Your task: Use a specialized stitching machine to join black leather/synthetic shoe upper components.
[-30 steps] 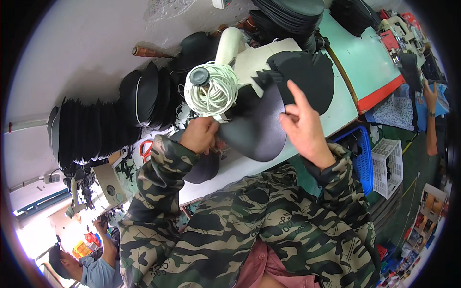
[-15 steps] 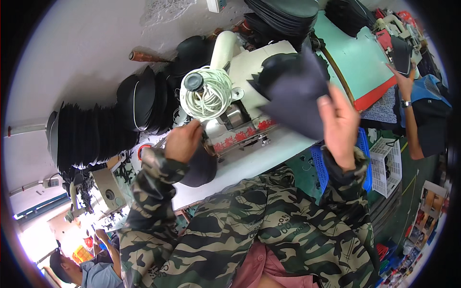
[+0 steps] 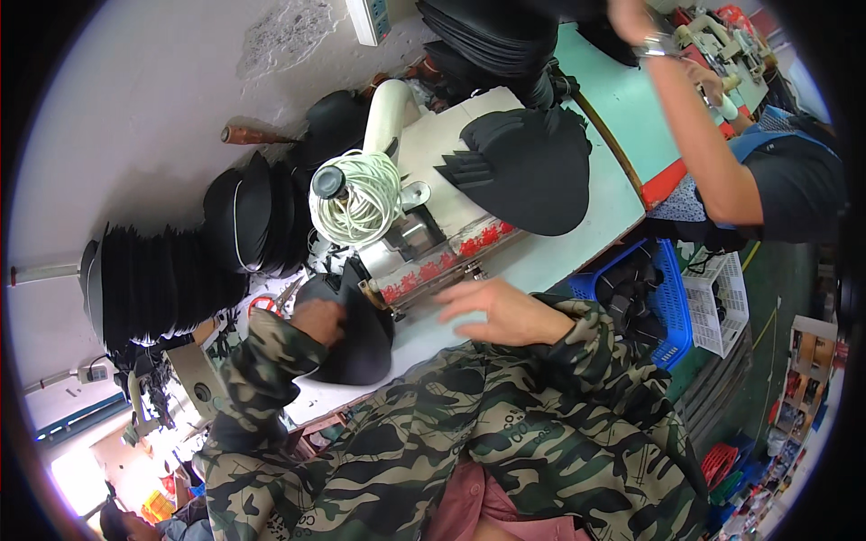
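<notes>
My left hand is at a pile of black curved panels left of the machine, with its fingers curled in at the pile's edge. My right hand is in front of the machine, its fingers stretched out and slightly blurred, holding nothing. Between and beyond my hands stands the sewing-type machine, its front edge chipped red, with a coil of white cord on top. On its pale bed, to the right, a fanned stack of black panels lies flat.
Bundled black panels line the wall at the left; a taller stack stands at the back. A wooden-handled tool lies near the wall. A blue basket and a white crate are right. A co-worker's arm reaches across.
The dark panel in my right hand has been let go at the right-hand stack, and that hand has come left and nearer. My left hand has moved down from the machine to the pile.
</notes>
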Demonstrator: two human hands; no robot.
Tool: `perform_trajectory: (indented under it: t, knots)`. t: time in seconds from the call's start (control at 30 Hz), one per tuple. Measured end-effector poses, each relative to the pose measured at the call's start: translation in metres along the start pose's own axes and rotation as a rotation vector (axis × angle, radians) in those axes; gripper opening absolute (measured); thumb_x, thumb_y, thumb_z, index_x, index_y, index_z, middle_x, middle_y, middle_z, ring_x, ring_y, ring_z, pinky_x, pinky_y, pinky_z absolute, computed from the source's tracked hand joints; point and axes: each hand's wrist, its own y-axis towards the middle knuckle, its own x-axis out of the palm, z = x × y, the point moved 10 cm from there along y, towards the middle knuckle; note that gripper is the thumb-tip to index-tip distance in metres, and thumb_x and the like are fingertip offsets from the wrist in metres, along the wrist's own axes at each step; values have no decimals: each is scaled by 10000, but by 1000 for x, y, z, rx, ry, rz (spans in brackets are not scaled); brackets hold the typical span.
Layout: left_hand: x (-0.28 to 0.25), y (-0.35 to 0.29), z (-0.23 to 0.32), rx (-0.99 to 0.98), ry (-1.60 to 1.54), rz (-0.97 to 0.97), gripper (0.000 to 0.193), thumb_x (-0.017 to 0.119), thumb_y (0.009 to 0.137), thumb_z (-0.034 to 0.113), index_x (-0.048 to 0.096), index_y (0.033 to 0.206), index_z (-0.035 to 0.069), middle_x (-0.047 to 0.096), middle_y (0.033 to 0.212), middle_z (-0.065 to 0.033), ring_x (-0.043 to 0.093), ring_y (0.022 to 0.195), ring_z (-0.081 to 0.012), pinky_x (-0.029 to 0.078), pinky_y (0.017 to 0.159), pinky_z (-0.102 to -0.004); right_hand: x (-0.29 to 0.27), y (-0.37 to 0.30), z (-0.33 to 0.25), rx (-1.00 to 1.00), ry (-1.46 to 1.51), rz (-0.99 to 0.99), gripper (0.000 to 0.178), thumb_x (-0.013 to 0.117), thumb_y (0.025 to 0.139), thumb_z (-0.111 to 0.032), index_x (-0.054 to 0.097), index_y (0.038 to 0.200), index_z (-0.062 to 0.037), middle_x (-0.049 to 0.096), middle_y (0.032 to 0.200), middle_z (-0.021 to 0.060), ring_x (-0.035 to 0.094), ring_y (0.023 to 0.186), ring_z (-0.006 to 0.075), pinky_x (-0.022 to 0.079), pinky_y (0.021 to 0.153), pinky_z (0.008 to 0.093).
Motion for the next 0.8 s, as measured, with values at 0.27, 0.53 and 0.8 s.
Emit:
perform_trajectory:
  t: [0.27, 0.53, 0.8]
  knots:
    - [-50, 22, 68, 305, -1081, -128, 174, 558, 942, 184, 613, 929, 19, 632, 767, -94, 584, 648, -209, 500, 642, -340, -2, 18, 12, 159, 43, 215, 373, 670, 805, -90, 651, 1176, -54, 692, 1032, 205, 680, 957, 323, 527, 802, 350]
    - [-34, 36, 13, -120, -1571, -321, 154, 530, 960, 182, 584, 870, 69, 511, 601, 19, 384, 351, -83, 267, 315, -247, 66, 51, 16, 190, 704, 230, 543, 639, 862, -74, 468, 1362, 47, 661, 941, 127, 594, 780, 111, 497, 705, 269]
    - [-88, 60, 22, 661, -922, 249, 180, 552, 930, 187, 624, 881, 30, 513, 566, -23, 438, 404, -114, 351, 392, -270, 51, 55, 29, 345, 780, 152, 527, 635, 879, -24, 456, 1368, 59, 613, 1201, 105, 601, 1045, 128, 506, 896, 281]
